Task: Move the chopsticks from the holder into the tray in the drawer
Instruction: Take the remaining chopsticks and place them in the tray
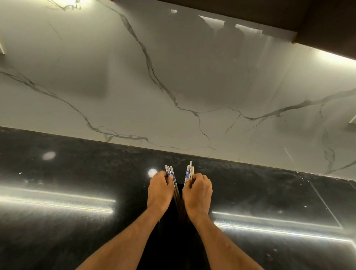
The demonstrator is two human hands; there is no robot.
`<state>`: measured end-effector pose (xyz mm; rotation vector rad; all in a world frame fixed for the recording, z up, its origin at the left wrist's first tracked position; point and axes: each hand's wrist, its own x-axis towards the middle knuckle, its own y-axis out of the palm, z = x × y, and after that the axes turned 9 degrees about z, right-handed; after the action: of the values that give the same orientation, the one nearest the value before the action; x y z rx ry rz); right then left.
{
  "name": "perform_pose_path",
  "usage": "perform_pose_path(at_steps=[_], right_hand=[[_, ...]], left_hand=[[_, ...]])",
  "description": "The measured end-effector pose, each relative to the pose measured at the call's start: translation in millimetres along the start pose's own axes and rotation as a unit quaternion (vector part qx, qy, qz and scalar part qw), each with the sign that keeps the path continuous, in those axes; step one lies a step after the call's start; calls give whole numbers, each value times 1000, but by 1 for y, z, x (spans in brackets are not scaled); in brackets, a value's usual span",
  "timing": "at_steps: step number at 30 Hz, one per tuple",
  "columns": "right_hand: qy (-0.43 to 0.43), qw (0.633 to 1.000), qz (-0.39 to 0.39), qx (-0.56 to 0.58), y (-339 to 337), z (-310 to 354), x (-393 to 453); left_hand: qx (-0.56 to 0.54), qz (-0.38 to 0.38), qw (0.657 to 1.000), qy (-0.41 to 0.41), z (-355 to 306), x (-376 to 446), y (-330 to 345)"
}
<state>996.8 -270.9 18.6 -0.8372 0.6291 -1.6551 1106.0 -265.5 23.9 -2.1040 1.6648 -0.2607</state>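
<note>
Pointing patterned ends away, chopsticks (171, 174) held by both hands.

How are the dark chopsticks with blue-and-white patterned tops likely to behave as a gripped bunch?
The dark chopsticks with blue-and-white patterned tops look thin and straight, so probably stiff and light. Their ends fan out unevenly above the left hand and the right hand, so single sticks may slip. Laid loose on the glossy black counter, they might slide.
</note>
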Motion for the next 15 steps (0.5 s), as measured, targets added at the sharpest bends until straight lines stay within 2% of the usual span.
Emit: perform_pose_path(at_steps=[4,15], right_hand=[[-12,1000,12,25,3,5,-6],[-17,996,63,56,-3,6,-7]], left_hand=[[4,25,999,29,0,-1,2],[-30,30,998,50,-5,-3,3]])
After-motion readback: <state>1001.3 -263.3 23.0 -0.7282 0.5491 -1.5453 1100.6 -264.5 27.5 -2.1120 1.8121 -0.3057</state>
